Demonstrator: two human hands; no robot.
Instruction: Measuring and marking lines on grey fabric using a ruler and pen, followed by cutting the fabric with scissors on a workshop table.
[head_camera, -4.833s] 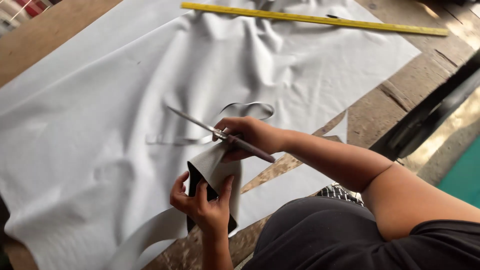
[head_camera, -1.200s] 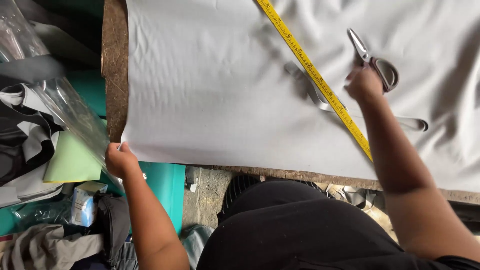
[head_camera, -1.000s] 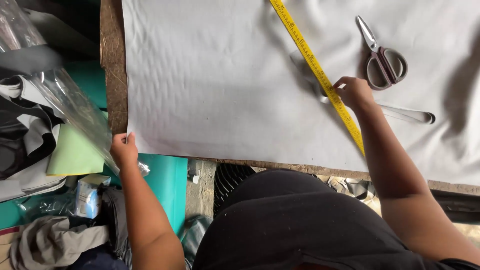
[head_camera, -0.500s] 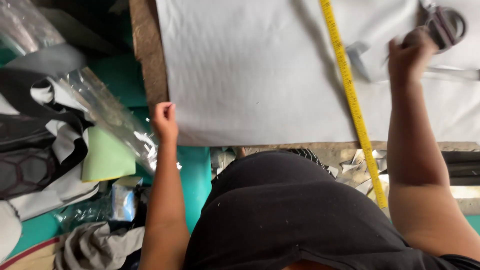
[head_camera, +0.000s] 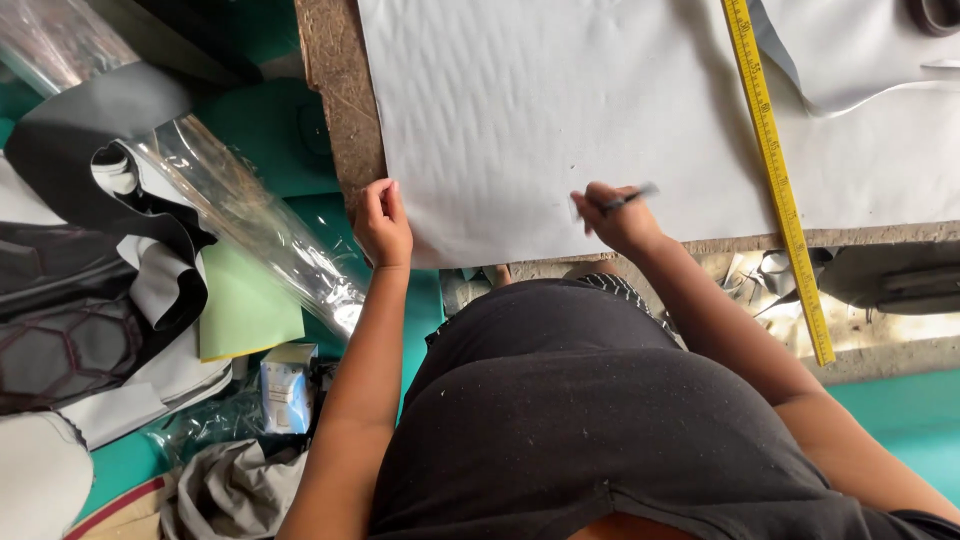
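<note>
Gripping a thin dark pen (head_camera: 628, 199), the right hand (head_camera: 615, 217) rests on the near part of a large pale grey sheet (head_camera: 560, 110) that covers the tabletop (head_camera: 340, 90), its fingers closed around the pen's shaft and the tip angled up to the right. The left hand (head_camera: 383, 222) sits at the sheet's near left corner, fingers curled in and pressing on the edge where the sheet meets the bare wooden strip of the tabletop; whether it pinches the material or only presses on it cannot be told. A yellow measuring ruler (head_camera: 778, 175) lies across the sheet to the right of the right hand, well apart from it, with its near end sticking out past the tabletop's front edge. Beside the ruler's far end a loose flap of the same grey material curls up. Left of the tabletop, lower down, lie a roll of clear plastic film (head_camera: 240, 215), a pale green sheet (head_camera: 245, 310), black and white padded pieces (head_camera: 80, 330) and a small blue and white carton (head_camera: 285, 385).
</note>
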